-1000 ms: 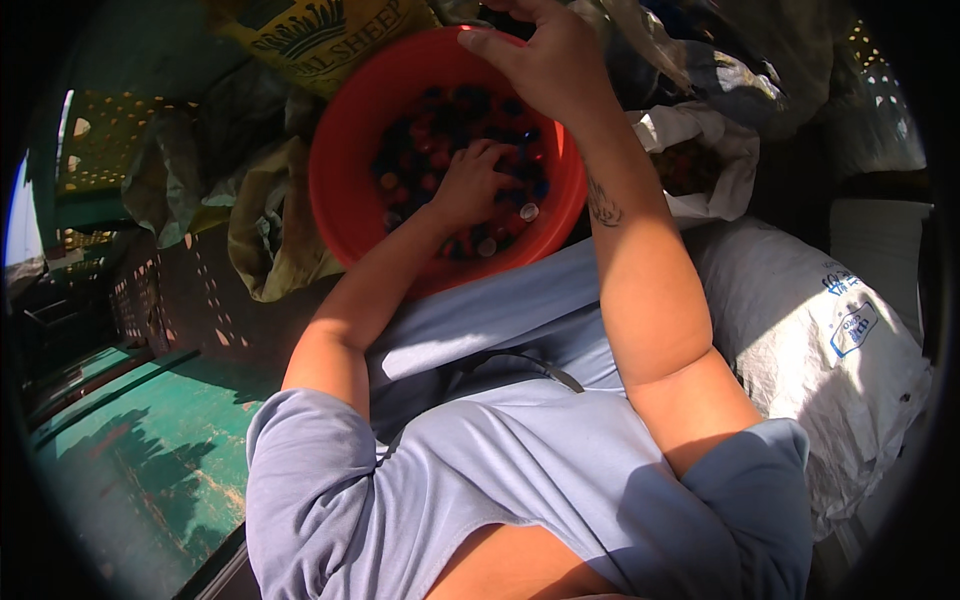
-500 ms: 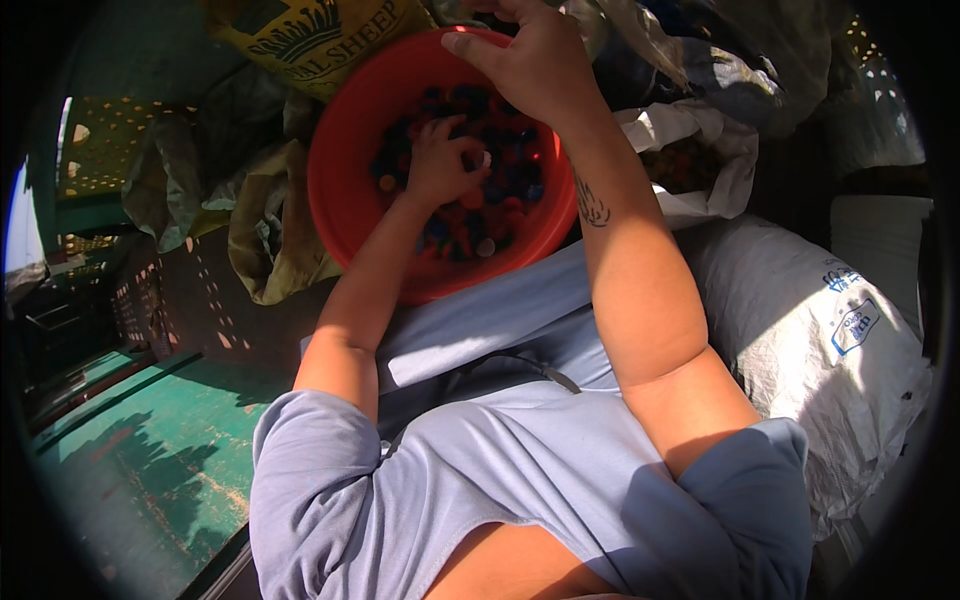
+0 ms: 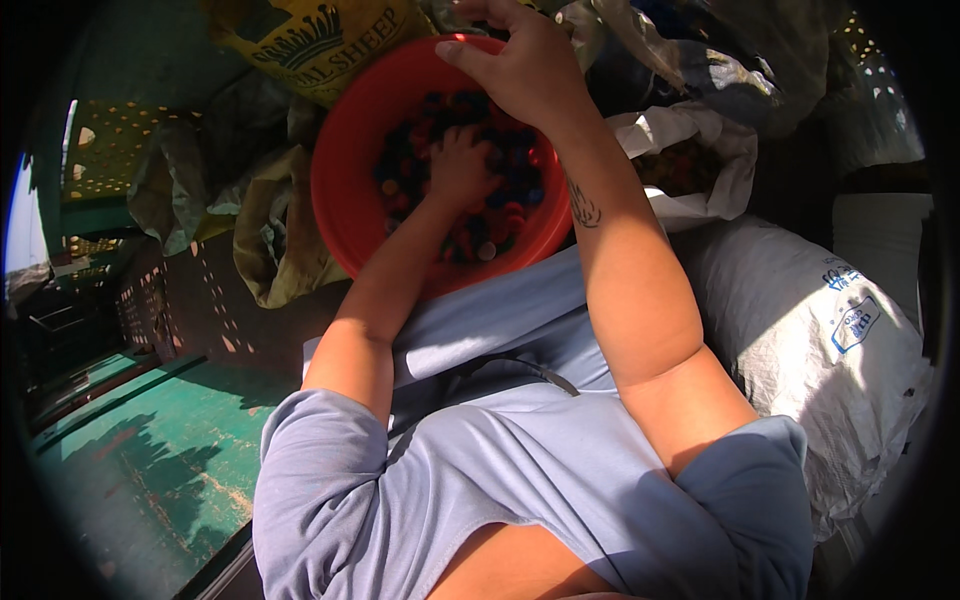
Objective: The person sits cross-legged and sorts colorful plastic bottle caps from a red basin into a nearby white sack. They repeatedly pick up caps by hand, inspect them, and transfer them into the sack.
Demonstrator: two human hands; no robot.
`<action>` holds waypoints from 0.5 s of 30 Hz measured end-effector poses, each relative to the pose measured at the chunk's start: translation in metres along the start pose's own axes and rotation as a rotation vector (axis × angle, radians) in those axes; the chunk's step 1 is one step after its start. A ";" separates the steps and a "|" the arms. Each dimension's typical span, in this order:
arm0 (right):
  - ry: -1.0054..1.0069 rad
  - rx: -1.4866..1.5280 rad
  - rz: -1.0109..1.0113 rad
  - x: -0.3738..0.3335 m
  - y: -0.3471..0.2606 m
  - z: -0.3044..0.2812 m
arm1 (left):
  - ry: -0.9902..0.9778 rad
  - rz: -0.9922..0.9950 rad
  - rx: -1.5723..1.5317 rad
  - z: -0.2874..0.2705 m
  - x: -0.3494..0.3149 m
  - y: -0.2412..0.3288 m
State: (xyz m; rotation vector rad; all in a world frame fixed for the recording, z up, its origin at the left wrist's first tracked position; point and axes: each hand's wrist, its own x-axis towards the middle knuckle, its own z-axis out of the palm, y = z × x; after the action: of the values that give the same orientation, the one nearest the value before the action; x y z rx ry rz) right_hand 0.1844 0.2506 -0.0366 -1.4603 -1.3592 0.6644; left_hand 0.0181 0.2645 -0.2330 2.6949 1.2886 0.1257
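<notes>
A round red plastic basin (image 3: 343, 190) stands in front of me, with many small caps (image 3: 515, 160) in red, blue and other colours in its bottom. My left hand (image 3: 465, 168) reaches down among the caps, back of the hand up and fingers apart. Its fingertips are partly hidden, and I see nothing held in it. A pale cap (image 3: 487, 251) lies nearer me in the basin. Over the basin's far right rim hovers my right hand (image 3: 520, 65), thumb stretched to the left and away from the fingers. The upper frame edge cuts off part of its fingers.
A yellow printed bag (image 3: 320, 45) is behind the basin. Open worn sacks (image 3: 285, 235) stand at its left, and an open white sack (image 3: 735, 165) with small things in it at its right. A full white sack (image 3: 780, 300) leans by my right arm. A green surface (image 3: 160, 450) lies left.
My left hand has moved right and down into the caps. The small white piece earlier pinched by its thumb and finger no longer shows. My right hand has shifted slightly left.
</notes>
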 end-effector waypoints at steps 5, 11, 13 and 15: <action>0.038 -0.015 -0.031 0.000 0.005 -0.001 | 0.027 -0.080 -0.012 0.002 0.005 0.003; 0.012 -0.012 0.021 -0.001 0.004 -0.008 | -0.083 -0.134 0.034 0.000 0.013 0.001; 0.003 -0.008 0.034 -0.002 0.004 -0.011 | -0.069 -0.164 0.027 -0.004 0.014 -0.003; 0.003 -0.005 0.028 -0.003 0.007 -0.012 | -0.110 -0.141 0.035 -0.006 0.015 -0.007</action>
State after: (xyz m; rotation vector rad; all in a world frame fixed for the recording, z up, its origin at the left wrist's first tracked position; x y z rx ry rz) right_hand 0.1974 0.2455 -0.0392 -1.4860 -1.3407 0.6769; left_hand 0.0211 0.2815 -0.2284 2.5882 1.4531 -0.0606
